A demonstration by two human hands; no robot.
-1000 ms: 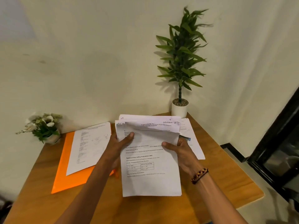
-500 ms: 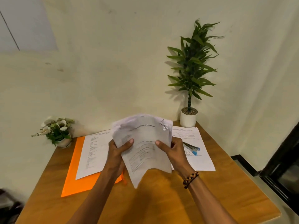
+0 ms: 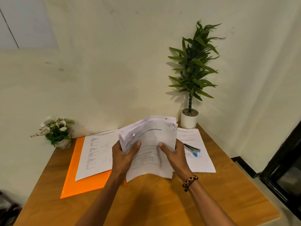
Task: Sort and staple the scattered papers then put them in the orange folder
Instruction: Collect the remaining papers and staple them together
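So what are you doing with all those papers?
A person is holding a bundle of white printed papers upright over the wooden table, left hand and right hand gripping its sides. More sheets lie flat: one on the flat orange folder, another under a blue-tipped object. Nothing looks filed yet.

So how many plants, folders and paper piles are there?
Plants: 2, the tall plant and the flower pot.
Orange folder: 1.
Paper piles: 3, held stack, left sheet, right sheet.
Total: 6.
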